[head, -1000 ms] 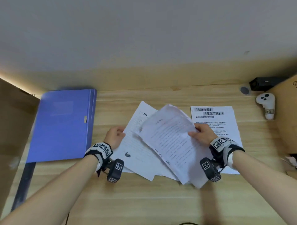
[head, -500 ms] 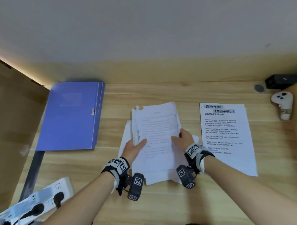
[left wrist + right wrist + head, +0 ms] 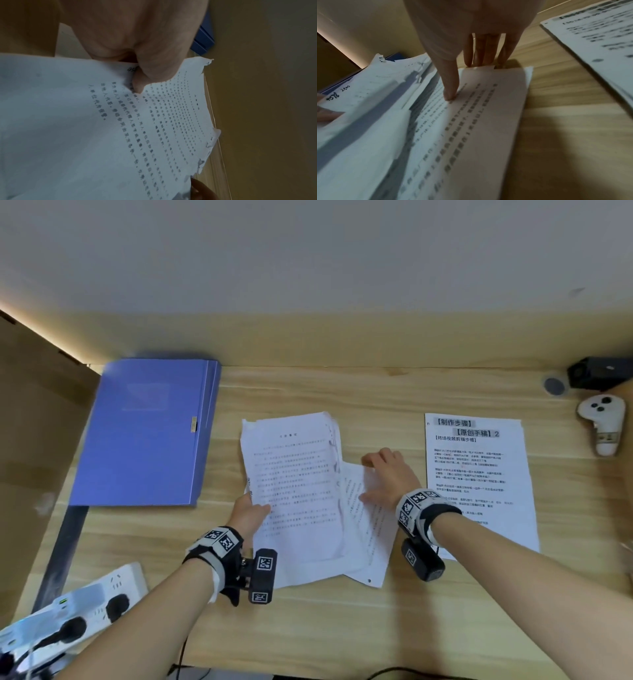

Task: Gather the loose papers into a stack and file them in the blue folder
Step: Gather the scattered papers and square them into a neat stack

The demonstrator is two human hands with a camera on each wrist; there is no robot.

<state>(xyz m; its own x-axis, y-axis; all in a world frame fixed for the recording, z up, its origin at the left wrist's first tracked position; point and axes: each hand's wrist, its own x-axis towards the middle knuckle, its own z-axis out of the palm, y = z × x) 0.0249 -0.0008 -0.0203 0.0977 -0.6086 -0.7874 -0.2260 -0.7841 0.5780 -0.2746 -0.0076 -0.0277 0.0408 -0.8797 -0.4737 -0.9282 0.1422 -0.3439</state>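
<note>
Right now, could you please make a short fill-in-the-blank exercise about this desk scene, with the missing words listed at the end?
1. The closed blue plastic folder lies to the ____ of the stack of white printed papers.
2. The ____ hand pinches that stack's edge.
3. The right hand presses flat on a ____ sheet.
4. The white game controller lies on the ____ wooden desk.

Missing words: left; left; white; light

A closed blue folder (image 3: 147,433) lies flat at the left rear of the wooden desk. At the centre sits a loosely gathered stack of printed papers (image 3: 294,491), its top edges crumpled, with a lower sheet (image 3: 371,529) jutting out askew to the right. A separate printed sheet (image 3: 479,474) with bold headings lies flat, well apart on the right.
</note>
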